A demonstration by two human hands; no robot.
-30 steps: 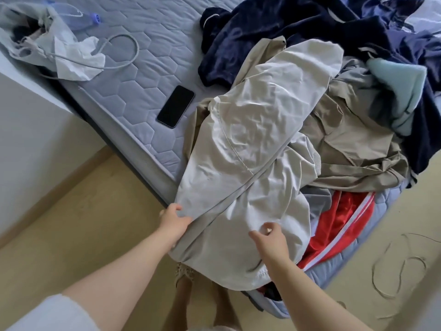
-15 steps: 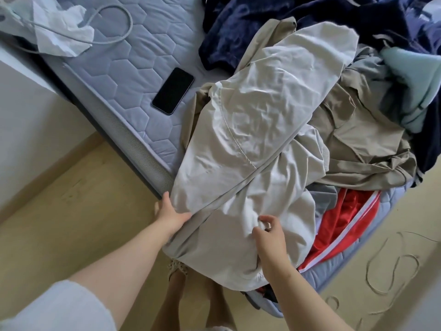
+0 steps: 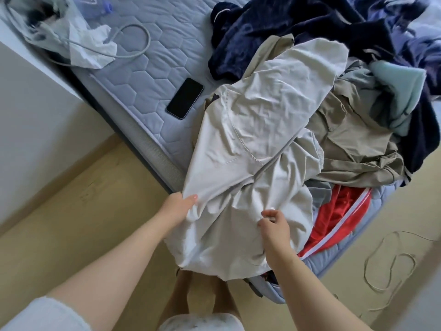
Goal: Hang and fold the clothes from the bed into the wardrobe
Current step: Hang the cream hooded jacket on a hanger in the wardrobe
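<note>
The jacket (image 3: 257, 130) is laid long-ways up the bed (image 3: 148, 75), away from both hands. Its near edge is gripped by the left hand (image 3: 179, 206) and pinched by the right hand (image 3: 274, 223).

Clothes (image 3: 274, 130), phone (image 3: 185, 98) on bed (image 3: 148, 75)

One left hand (image 3: 177, 207), one right hand (image 3: 274, 224), one phone (image 3: 185, 97), one bed (image 3: 148, 75), at least six garments (image 3: 262, 115)

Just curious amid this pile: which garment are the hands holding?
The pale cream garment on top; left hand and right hand pinch its near end. Others lie untouched.
</note>
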